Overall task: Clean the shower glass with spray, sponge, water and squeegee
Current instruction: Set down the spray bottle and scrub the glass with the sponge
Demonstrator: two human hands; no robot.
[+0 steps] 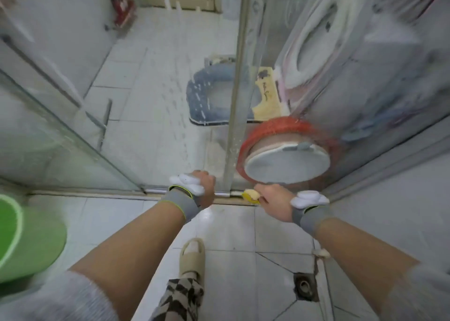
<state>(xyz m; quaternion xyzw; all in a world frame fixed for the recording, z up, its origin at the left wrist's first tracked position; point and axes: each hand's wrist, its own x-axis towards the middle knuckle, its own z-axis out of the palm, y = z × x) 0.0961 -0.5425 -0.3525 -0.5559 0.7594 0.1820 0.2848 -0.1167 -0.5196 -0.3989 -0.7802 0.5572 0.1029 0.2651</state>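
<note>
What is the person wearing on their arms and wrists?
Both forearms are bare. Each wrist has a grey wristband, the left wristband edged in bright yellow-green, with a lumpy white device strapped on top: one behind the left hand, one behind the right hand. Pushed-up light grey sleeves show near the elbows.

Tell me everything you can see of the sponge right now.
The sponge is small and yellow with a paler face on top, soft-looking, mostly hidden by the right hand, whose fingers curl round it. It sits low, at the bottom edge of the shower glass by the metal frame post, just above the floor track. Whether it is wet cannot be told.
</note>
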